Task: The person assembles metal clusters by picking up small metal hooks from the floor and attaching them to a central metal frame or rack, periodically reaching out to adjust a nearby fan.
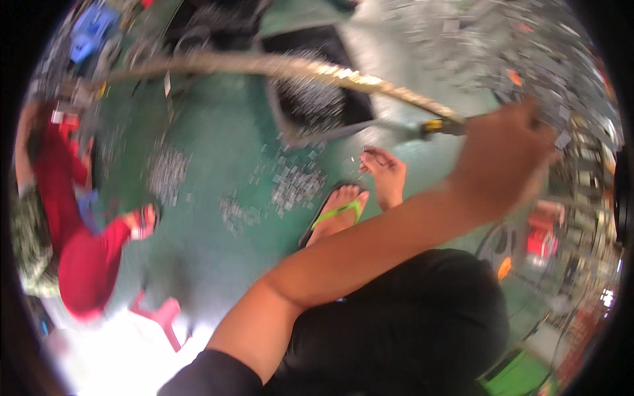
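My left arm reaches across to the right, and my left hand (505,155) is smeared by motion, so its finger position does not show. Right beside its wrist is a yellow-and-black handle-like thing (432,127); whether the hand holds it is unclear. A long gold-coloured strip (277,65) spans the upper part of the view and ends near that hand. Below, my right hand (388,173) has its fingers drawn together in a pinch, with a tiny pale bit at the tips that I cannot make out. My foot in a green-strapped flip-flop (337,210) is beside it.
A black tray (366,109) holds many small grey pieces. Loose piles of flat pieces (297,187) lie on the green floor. At left sits a person in red trousers (89,267), near a pink stool (165,313). Boxes and a green bin (518,376) stand at right.
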### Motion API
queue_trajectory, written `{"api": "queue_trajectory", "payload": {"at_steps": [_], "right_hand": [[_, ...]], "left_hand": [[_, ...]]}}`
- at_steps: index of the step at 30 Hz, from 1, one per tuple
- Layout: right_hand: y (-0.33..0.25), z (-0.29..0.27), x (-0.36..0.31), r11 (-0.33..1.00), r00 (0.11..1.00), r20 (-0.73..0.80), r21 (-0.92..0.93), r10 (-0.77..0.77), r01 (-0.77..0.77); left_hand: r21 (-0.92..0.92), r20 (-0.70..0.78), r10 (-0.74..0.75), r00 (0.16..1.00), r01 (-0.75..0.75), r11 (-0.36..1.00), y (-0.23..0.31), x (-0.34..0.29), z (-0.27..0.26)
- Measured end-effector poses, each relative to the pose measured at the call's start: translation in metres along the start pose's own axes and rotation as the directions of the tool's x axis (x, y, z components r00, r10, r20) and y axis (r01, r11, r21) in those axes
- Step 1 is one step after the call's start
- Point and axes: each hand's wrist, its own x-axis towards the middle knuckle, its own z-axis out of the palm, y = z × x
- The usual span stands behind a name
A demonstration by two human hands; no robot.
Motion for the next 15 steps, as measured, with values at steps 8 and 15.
{"api": "queue_trajectory", "payload": {"at_steps": [8, 15], "right_hand": [[-0.191, -0.023, -0.041, 0.642, 0.587, -0.39, -0.013, -0.709, 0.767], [-0.241, -0.016, -0.054, 0.45, 0.374, -0.295, -0.256, -0.879, 0.856]], "left_hand": [[-0.039, 0.052, 0.182, 0.982, -0.181, 0.983, 0.0, 0.01, -0.02], [-0.086, 0.096, 0.082, 0.992, -0.074, 0.993, -0.011, 0.009, -0.041]]}}
